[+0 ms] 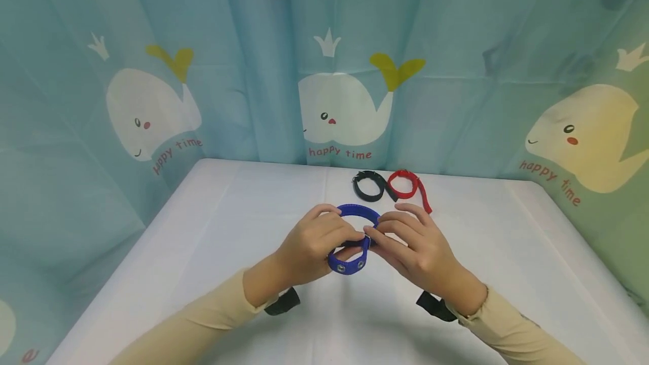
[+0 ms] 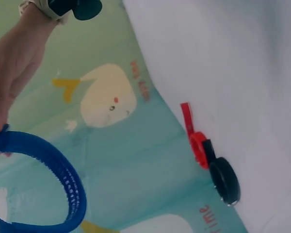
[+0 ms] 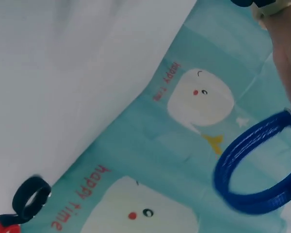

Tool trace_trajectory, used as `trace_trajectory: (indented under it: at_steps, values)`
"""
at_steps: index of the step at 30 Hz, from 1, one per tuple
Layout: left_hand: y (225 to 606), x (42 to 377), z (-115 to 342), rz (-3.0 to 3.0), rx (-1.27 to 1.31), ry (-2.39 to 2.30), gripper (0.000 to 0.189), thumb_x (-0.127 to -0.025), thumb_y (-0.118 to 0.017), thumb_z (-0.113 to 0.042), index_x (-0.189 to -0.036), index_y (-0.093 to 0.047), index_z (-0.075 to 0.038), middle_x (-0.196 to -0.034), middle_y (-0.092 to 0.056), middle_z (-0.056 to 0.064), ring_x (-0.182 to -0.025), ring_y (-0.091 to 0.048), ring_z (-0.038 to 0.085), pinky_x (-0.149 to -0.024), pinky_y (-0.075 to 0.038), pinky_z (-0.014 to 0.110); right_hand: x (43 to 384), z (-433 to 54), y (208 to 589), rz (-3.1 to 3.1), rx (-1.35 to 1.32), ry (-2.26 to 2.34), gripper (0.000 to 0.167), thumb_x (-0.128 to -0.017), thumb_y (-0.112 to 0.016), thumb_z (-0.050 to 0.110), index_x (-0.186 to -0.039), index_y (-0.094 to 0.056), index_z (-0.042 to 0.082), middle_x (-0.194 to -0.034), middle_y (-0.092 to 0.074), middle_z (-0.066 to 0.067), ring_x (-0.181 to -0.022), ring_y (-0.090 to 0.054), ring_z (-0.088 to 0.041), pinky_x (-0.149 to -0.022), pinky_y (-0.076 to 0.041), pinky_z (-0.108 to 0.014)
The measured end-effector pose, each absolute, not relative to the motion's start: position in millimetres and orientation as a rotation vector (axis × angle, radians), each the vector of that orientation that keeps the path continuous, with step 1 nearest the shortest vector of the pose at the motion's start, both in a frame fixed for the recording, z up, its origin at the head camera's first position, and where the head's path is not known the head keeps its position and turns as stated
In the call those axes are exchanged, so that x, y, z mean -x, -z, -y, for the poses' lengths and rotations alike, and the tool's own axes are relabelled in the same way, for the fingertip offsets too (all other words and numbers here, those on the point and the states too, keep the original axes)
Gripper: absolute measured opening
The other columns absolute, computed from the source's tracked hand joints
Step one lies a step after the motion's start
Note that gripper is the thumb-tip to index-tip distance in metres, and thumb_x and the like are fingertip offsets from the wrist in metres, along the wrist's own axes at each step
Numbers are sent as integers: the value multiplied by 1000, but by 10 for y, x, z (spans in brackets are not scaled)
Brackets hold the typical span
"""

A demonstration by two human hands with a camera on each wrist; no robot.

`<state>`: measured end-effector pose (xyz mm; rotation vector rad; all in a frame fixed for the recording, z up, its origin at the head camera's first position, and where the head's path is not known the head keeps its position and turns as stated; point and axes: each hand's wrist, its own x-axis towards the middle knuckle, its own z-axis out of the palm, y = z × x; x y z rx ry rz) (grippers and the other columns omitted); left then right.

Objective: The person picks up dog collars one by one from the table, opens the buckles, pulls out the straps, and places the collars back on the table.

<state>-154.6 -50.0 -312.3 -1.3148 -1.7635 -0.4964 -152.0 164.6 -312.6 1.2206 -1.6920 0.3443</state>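
Observation:
Both hands hold a blue collar (image 1: 346, 267) up over the table, its strap bent into a large loop with a smaller loop nearer me. Metal eyelets dot the near loop. My left hand (image 1: 315, 244) grips the collar from the left, thumb close to the metal buckle (image 1: 367, 239). From the right, my right hand (image 1: 419, 249) pinches the strap beside the buckle. In the left wrist view the blue loop (image 2: 70, 179) hangs by the right hand (image 2: 17, 68); the right wrist view shows it by the left hand (image 3: 287, 60). Fingers partly hide the buckle.
Farther back on the white table (image 1: 228, 207) lie a coiled black collar (image 1: 369, 198) and a coiled red collar (image 1: 403, 196), side by side and touching. The red one's tail points toward me. A blue-green curtain (image 1: 253, 72) with whale prints hangs around the table edges.

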Motion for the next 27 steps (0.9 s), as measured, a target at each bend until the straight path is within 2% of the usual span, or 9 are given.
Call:
trace_trajectory:
  at_steps: [4,11,19,22,27]
  values:
    - [3107,1545,508,1747,1298,464,19,-74,-79,-19,-87,-70,-8,-77,-72,-3,-70,-64,8,-80,-52,30,1553,-1670,3119,1719,-1183,-354,34,-95,-54,30,-90,-74,4,-76,-69,-9,-74,-64,-23,-75,-52,-46]
    - [3114,1580,498,1724,1363,462,17,-77,-77,-19,-87,-69,-7,-77,-70,-3,-73,-63,8,-76,-52,23,1570,-1639,3154,1600,-1258,-368,26,-94,-57,20,-88,-73,0,-74,-69,-9,-69,-65,-22,-72,-52,-47]
    - [3138,1655,463,1857,1330,469,21,-75,-79,-18,-88,-69,-7,-80,-70,-1,-76,-62,9,-76,-51,19,1551,-1612,3157,1625,-1266,-365,30,-95,-55,25,-89,-73,2,-75,-69,-9,-72,-65,-23,-72,-51,-47]
    - [3149,1674,465,1863,1305,423,21,-74,-80,-22,-89,-71,-10,-80,-70,-2,-77,-62,9,-75,-51,20,1545,-1613,3160,1549,-1300,-320,27,-94,-57,24,-86,-73,3,-73,-70,-9,-70,-66,-22,-71,-52,-47]
    - [3146,1705,502,1781,1230,249,20,-73,-80,-28,-89,-74,-19,-70,-65,-6,-68,-59,8,-69,-48,23,1541,-1639,3156,1429,-1341,-200,26,-93,-58,23,-83,-72,4,-68,-69,-7,-67,-67,-21,-67,-53,-46]
